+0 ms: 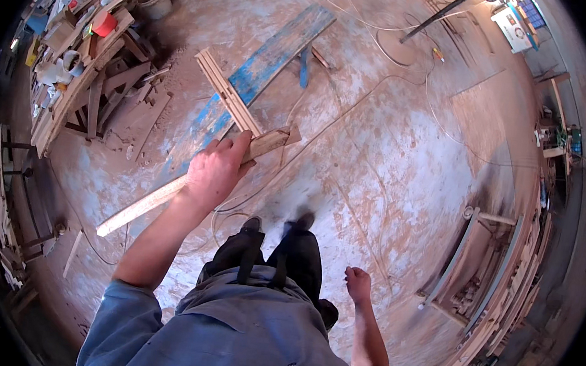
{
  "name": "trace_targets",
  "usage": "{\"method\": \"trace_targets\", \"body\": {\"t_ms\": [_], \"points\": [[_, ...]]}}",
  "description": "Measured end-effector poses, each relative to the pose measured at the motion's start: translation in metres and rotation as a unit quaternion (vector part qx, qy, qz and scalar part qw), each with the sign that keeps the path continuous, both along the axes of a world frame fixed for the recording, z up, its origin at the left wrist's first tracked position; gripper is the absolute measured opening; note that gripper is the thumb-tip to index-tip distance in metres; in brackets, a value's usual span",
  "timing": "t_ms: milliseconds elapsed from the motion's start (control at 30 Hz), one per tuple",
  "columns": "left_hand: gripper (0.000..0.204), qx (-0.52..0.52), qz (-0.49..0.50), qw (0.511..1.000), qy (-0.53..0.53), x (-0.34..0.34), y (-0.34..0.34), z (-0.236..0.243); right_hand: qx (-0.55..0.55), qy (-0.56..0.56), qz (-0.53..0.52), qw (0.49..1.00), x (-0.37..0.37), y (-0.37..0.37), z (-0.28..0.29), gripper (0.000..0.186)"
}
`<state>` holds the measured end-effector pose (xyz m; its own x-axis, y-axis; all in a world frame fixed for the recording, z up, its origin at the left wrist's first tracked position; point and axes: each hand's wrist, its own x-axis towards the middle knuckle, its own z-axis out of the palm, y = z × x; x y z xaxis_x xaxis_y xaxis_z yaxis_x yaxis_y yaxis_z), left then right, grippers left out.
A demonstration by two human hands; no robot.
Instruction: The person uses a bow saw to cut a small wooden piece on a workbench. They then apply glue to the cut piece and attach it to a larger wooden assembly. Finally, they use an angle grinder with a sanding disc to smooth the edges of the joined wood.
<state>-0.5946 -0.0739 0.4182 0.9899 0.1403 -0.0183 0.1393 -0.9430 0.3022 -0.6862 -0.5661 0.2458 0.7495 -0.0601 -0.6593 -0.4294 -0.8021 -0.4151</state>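
A long, narrow wooden board [141, 207] slants across in front of me, with my left hand [214, 173] closed round it near its middle. Its darker, rougher end points away to the right and the paler end reaches down to the left. Just beyond, a small stack of wooden strips [219, 84] lies crosswise on a low bench [283, 44] with worn blue paint. My right hand [358, 285] hangs low at my right side, fingers curled in, and nothing shows in it.
At the far left stands a cluttered workbench [72, 100] with a red container [104, 23] on it. A bucket [154, 0] is beside it. Hoses and cables [355, 95] run across the dusty floor. To the right is a rack [462, 265] by long boards [497, 302].
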Motion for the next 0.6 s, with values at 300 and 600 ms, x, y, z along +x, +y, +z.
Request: {"method": "trace_targets", "body": {"t_ms": [300, 600], "points": [[0.05, -0.074, 0.098, 0.989, 0.078, 0.164, -0.043, -0.001, 0.051, -0.082, 0.171, 0.98, 0.212, -0.086, -0.095, 0.03], [0.049, -0.099, 0.16, 0.977, 0.095, 0.286, -0.065, -0.009, 0.176, 0.009, 0.024, 0.984, 0.496, 0.016, -0.013, 0.02]]}}
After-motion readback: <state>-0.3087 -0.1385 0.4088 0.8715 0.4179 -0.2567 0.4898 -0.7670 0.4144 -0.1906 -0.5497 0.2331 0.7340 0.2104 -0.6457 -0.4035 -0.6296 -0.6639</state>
